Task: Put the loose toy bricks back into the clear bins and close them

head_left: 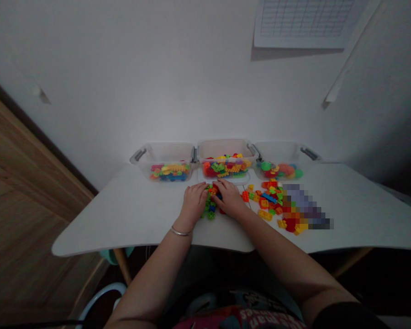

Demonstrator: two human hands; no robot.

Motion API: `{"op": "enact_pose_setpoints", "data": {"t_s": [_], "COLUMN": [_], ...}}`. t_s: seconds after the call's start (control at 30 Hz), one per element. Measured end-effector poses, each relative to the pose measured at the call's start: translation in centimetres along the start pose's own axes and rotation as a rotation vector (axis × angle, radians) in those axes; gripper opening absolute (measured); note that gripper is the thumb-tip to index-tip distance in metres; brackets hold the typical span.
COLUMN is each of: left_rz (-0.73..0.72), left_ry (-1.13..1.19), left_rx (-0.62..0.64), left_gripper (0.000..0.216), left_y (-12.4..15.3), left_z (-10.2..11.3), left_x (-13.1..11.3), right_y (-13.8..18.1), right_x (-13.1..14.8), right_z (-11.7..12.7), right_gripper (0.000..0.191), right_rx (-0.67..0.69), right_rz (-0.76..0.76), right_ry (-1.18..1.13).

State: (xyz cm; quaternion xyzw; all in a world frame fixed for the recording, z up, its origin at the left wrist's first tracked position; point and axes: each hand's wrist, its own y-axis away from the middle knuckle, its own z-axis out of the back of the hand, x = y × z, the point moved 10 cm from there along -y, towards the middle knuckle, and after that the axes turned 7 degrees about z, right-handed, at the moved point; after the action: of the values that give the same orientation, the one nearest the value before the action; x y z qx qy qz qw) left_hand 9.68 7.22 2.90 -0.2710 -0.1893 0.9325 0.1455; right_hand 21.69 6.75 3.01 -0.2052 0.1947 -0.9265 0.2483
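Observation:
My left hand [194, 201] and my right hand [230, 197] meet over a small cluster of plastic building blocks [211, 209] on the white table. Fingers of both hands curl in around the cluster from either side, hiding much of it. Green, blue, red and orange pieces show between the hands, with a round green wheel-like piece at the near end. Whether the pieces are joined together, I cannot tell. A thin bangle [181, 232] circles my left wrist. Right of my right hand lies a spread of loose blocks [265, 214], mostly red, orange and yellow.
Along the wall stand three clear bins with grey handles: the left bin [171, 151], the middle bin [226, 147] and the right bin [277, 150], each holding colourful toy pieces. A pixelated patch [304, 203] covers part of the loose blocks. The white table [123, 214] has a curved front edge.

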Motion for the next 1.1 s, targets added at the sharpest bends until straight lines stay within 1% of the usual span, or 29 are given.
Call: {"op": "enact_pose_setpoints", "data": {"t_s": [0.17, 0.27, 0.43, 0.63, 0.8, 0.87, 0.93, 1.0, 1.1], "left_rz": [-0.032, -0.041, -0.054, -0.044, -0.071, -0.081, -0.084, -0.09, -0.093], "left_ry": [-0.023, -0.055, -0.08, -0.104, -0.112, -0.113, -0.112, -0.108, -0.105], "left_rx": [0.028, 0.047, 0.059, 0.094, 0.09, 0.084, 0.077, 0.074, 0.071], "left_gripper": [0.037, 0.036, 0.034, 0.027, 0.027, 0.027, 0.027, 0.027, 0.027], "left_y": [0.0, 0.1, 0.2, 0.3, 0.3, 0.2, 0.2, 0.2, 0.3], "left_z": [0.0, 0.0, 0.1, -0.3, -0.3, -0.3, -0.3, -0.3, -0.3], "left_x": [-0.5, -0.8, -1.2, -1.1, -1.4, -1.4, -1.4, -1.3, -1.2], "right_y": [0.8, 1.7, 2.6, 2.9, 2.8, 2.8, 2.8, 2.9, 2.8], "right_x": [-1.5, -2.9, -3.8, -4.5, -4.9, -4.8, -4.7, -4.7, -4.8], "right_z": [2.5, 3.5, 2.9, 2.6, 2.4, 2.8, 3.8, 5.3, 8.2], "right_gripper": [0.049, 0.046, 0.03, 0.029, 0.024, 0.026, 0.028, 0.028, 0.024], "right_rx": [-0.154, -0.172, -0.089, -0.114, -0.158, -0.212, -0.305, -0.415, -0.571], "right_rz": [-0.047, -0.105, -0.131, -0.131, -0.103, -0.092, -0.086, -0.088, -0.112], "right_ry": [-0.019, 0.029, 0.033, 0.017, -0.068, -0.116, -0.173, -0.228, -0.274]}}
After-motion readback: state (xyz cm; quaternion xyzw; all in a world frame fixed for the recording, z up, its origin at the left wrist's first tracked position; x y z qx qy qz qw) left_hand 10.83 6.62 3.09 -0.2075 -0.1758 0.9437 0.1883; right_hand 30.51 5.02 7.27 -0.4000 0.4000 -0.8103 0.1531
